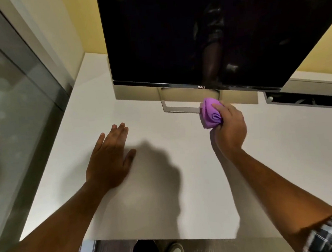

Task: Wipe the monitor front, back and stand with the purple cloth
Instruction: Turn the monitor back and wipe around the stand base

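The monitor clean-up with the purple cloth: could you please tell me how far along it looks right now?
Nothing here proves any part finished; the dark screen of the monitor shows only reflections. In hand: the right hand grips the bunched purple cloth at the right corner of the stand, while the left hand lies flat on the desk. The monitor's back is out of sight, so it cannot be judged.

Monitor (203,33) at desk (146,187) rear, cloth (209,112) at stand (179,108) right corner

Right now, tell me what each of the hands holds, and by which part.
The right hand grips the bunched purple cloth around its right side. The left hand holds nothing.
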A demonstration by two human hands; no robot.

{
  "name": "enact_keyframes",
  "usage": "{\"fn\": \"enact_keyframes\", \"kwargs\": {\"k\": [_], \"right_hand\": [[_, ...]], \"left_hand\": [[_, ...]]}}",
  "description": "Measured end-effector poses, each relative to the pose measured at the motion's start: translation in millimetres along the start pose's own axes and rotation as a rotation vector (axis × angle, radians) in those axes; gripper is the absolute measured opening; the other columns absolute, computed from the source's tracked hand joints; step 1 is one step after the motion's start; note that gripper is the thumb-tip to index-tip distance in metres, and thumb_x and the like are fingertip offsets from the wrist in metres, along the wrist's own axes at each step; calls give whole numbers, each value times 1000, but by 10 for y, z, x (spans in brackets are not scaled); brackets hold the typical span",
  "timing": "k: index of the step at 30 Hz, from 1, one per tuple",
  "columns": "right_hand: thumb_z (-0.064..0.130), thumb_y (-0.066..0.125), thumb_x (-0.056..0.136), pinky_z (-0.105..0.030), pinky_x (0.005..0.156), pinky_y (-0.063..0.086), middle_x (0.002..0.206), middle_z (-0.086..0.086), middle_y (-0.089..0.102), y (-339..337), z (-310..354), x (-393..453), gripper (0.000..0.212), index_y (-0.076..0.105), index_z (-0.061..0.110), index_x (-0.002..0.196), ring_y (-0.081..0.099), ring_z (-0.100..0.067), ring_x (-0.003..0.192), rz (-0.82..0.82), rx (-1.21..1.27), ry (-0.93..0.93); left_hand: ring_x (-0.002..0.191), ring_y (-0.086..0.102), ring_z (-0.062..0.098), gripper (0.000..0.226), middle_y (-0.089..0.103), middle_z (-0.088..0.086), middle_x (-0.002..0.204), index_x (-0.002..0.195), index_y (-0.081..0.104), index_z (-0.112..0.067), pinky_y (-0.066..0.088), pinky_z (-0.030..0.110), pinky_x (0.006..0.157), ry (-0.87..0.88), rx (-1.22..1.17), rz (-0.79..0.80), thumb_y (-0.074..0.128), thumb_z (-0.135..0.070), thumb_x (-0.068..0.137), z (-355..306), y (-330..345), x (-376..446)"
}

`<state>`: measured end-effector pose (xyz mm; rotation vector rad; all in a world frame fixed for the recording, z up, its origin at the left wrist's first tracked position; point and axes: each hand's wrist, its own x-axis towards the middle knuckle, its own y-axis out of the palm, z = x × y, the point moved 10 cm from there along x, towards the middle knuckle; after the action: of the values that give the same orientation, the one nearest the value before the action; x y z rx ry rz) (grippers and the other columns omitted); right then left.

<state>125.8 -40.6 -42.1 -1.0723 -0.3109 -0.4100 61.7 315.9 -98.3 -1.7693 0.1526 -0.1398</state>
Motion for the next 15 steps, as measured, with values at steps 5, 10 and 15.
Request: {"fn": "enact_keyframes", "kwargs": {"k": [5, 10, 15], "right_hand": [[21, 68, 97, -28, 83, 50, 123, -9, 65, 337, -233, 498, 37, 64, 14, 133, 61, -26, 111, 150, -157, 162], [24, 74, 95, -38, 95, 55, 134, -9, 64, 390, -274, 448, 52, 58, 17, 144, 62, -29, 117, 253, -196, 161], [5, 80, 84, -53, 87, 56, 148, -12, 54, 279, -63, -112, 74, 51, 22, 151, 51, -39, 127, 179, -319, 170]], "left_hand": [[154, 17, 21, 67, 24, 4, 166, 157, 25, -15, 19, 45, 124, 3, -14, -20, 33, -49, 100, 0, 10, 2], [155, 16, 22, 66, 23, 4, 166, 157, 26, -14, 17, 46, 124, 17, -24, -35, 33, -49, 101, -7, 5, -4], [155, 16, 23, 67, 23, 5, 166, 157, 26, -13, 17, 47, 124, 18, -28, -48, 33, -48, 100, -28, -11, -17]]}}
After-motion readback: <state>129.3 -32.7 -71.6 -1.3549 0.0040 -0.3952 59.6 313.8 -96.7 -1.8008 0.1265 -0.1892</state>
